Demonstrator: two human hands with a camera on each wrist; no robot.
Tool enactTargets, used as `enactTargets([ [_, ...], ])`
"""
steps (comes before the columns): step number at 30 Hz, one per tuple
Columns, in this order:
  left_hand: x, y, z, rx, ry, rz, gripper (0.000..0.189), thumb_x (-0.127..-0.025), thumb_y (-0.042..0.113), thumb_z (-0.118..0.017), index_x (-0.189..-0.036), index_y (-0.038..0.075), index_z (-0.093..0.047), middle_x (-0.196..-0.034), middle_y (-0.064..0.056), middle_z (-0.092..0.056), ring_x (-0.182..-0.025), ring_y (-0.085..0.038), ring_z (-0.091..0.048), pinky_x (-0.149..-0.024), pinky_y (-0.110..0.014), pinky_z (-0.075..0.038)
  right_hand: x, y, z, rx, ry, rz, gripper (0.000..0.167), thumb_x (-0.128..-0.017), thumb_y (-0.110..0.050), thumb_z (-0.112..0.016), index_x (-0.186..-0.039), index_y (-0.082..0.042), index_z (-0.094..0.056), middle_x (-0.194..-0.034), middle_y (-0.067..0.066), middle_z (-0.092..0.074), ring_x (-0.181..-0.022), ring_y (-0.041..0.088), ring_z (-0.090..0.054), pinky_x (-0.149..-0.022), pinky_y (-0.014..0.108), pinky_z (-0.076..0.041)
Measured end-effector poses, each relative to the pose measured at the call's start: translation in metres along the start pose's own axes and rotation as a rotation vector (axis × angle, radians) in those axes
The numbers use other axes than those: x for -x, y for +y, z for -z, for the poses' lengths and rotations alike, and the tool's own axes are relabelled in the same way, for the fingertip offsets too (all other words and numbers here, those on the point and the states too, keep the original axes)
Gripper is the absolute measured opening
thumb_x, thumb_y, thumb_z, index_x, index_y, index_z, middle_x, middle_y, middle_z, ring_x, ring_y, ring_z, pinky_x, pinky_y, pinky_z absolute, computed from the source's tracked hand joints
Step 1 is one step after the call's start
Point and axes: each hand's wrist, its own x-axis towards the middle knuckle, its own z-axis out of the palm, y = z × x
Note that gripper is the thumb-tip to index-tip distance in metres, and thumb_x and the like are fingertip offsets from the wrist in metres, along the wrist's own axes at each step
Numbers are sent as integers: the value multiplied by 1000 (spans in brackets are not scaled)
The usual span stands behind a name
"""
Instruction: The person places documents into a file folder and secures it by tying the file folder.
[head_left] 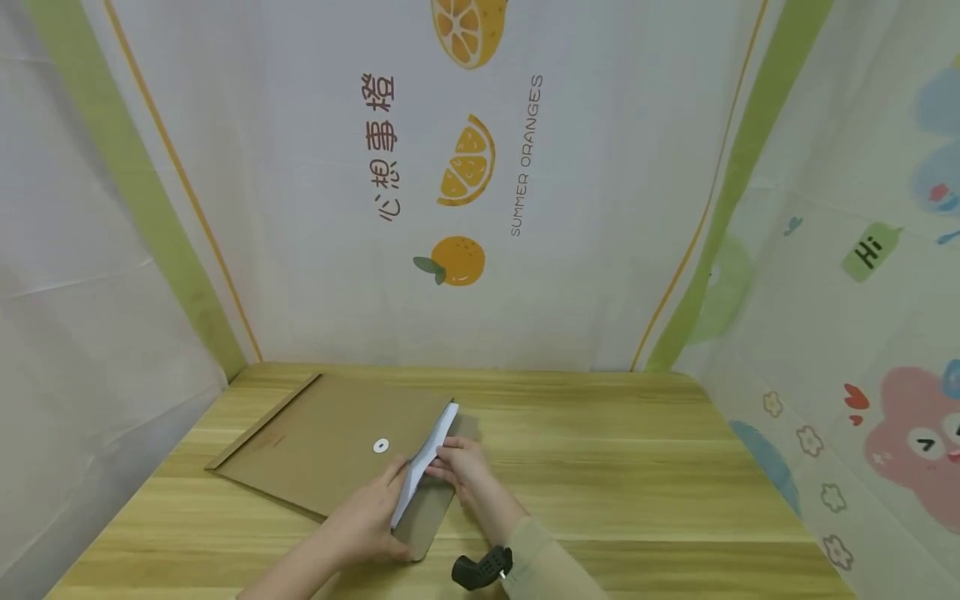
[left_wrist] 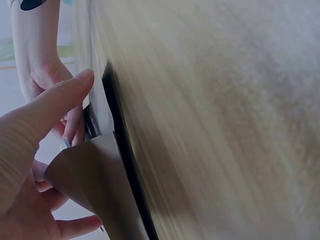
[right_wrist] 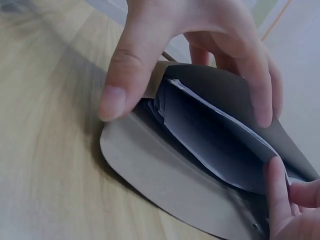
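Observation:
A brown kraft document envelope [head_left: 322, 442] lies on the table, a white round button [head_left: 381, 446] on its top panel. Its flap [head_left: 423, 521] is folded out flat at the right end. White papers [head_left: 423, 467] stick out a little at the mouth, which bulges apart in the right wrist view. My left hand [head_left: 367, 512] holds the near corner of the mouth, thumb [right_wrist: 120, 85] down at the folded side and fingers over the top panel. At the mouth's middle my right hand [head_left: 468, 475] pinches the edge of the papers, a finger [right_wrist: 277, 190] against them.
The wooden table [head_left: 615, 467] extends to the right of the envelope. White printed curtains [head_left: 585, 275] hang behind it and along both sides. A black wrist device [head_left: 480, 570] sits at my right forearm.

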Motion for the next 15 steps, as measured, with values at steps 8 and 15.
enactTargets([
  [8, -1, 0, 1, 15, -31, 7, 117, -49, 39, -93, -135, -17, -36, -140, -25, -36, -99, -32, -59, -79, -45, -53, -7, 9, 0, -21, -13, -19, 32, -93, 5, -53, -122, 19, -46, -94, 18, -63, -76, 18, -65, -76, 32, -56],
  [15, -1, 1, 2, 47, -66, 9, 119, -51, 42, -93, -137, -17, -35, -142, -26, -35, -98, -35, -59, -77, -48, -52, -10, 13, -2, -16, -21, 2, 26, -94, 2, -54, -116, 17, -51, -92, 13, -64, -78, 18, -65, -77, 34, -56],
])
